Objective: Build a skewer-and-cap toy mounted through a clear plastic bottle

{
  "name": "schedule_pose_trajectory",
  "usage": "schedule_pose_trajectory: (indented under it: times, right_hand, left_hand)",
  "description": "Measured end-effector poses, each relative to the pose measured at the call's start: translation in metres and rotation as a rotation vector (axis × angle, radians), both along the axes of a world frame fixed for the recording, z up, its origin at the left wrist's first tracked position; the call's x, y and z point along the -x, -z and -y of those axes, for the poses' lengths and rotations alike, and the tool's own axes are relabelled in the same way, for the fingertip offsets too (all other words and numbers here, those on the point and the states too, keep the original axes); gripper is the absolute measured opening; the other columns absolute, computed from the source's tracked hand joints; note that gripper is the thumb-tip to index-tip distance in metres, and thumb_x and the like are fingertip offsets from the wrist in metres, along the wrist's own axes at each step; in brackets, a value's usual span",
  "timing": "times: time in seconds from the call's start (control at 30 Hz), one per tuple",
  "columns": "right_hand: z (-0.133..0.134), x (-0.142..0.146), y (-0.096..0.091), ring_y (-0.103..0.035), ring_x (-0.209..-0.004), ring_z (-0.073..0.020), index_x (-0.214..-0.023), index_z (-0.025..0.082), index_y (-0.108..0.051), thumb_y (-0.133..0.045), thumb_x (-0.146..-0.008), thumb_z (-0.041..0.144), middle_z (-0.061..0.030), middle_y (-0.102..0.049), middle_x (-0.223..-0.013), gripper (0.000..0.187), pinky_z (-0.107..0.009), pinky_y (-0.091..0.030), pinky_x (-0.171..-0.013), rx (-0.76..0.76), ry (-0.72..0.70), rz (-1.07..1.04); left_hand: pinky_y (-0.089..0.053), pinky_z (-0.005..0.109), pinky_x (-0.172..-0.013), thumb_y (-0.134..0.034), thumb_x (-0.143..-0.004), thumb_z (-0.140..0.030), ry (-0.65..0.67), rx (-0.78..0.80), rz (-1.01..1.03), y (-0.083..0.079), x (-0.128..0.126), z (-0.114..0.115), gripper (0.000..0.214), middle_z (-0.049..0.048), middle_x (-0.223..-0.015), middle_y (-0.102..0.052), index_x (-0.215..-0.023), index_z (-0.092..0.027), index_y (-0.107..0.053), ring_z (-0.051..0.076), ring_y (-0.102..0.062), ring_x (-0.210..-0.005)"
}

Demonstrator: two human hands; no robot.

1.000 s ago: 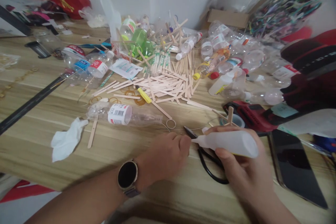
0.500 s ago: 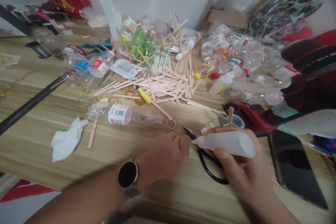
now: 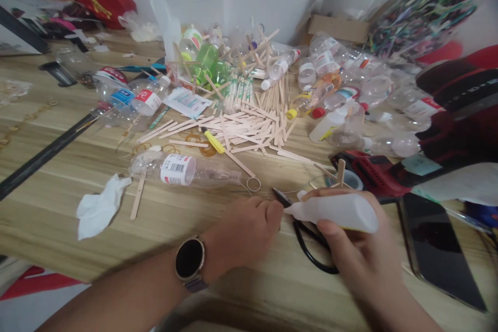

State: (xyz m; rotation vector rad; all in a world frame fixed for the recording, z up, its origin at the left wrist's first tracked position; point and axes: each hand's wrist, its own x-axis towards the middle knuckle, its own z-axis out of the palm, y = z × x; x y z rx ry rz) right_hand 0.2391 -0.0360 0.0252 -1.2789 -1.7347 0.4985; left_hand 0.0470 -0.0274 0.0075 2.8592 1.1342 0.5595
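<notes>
My right hand point(image 3: 361, 249) is wrapped round a white squeeze glue bottle point(image 3: 334, 211), tilted so its thin nozzle points left. The nozzle tip meets the fingers of my left hand point(image 3: 249, 228), which are closed in a pinch; what they hold, if anything, is hidden. Black-handled scissors point(image 3: 311, 254) lie under the glue bottle, partly covered by it and my right hand. Just beyond my left hand, a clear plastic bottle point(image 3: 179, 168) with a white label lies on its side, a wire ring point(image 3: 253, 183) near its right end.
Wooden sticks point(image 3: 249, 127) are heaped mid-table, with a yellow-handled tool point(image 3: 213, 141) before them. Empty plastic bottles point(image 3: 327, 62) crowd the back. At right are a red-and-black power tool point(image 3: 373, 171) and a phone point(image 3: 436, 244); a crumpled tissue point(image 3: 101, 206) lies left.
</notes>
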Motion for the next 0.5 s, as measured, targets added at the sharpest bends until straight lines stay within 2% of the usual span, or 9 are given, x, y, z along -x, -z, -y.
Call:
schedule_pose_trajectory:
  times: [0.33, 0.5]
  right_hand:
    - [-0.0026, 0.0028, -0.0035, -0.070, -0.078, -0.0252, -0.098, 0.025, -0.058, -0.066, -0.081, 0.043, -0.0057, -0.072, -0.088, 0.026, -0.035, -0.056, -0.061, -0.027, -0.008, 0.020]
    - [-0.0026, 0.0016, -0.0025, -0.070, -0.079, -0.0254, -0.100, 0.026, -0.057, -0.066, -0.081, 0.043, -0.0053, -0.072, -0.089, 0.027, -0.035, -0.055, -0.062, -0.013, -0.015, -0.005]
  left_hand:
    - [-0.041, 0.028, -0.051, -0.043, -0.087, -0.005, -0.001, 0.089, -0.008, -0.0027, 0.0001, 0.0001, 0.015, 0.0023, -0.067, -0.060, -0.080, -0.016, -0.049, 0.017, -0.055, -0.057]
    - [-0.039, 0.028, -0.050, -0.040, -0.089, -0.006, -0.018, 0.015, 0.003, -0.0001, 0.0008, -0.0006, 0.016, 0.0016, -0.066, -0.060, -0.082, -0.016, -0.049, 0.017, -0.055, -0.057]
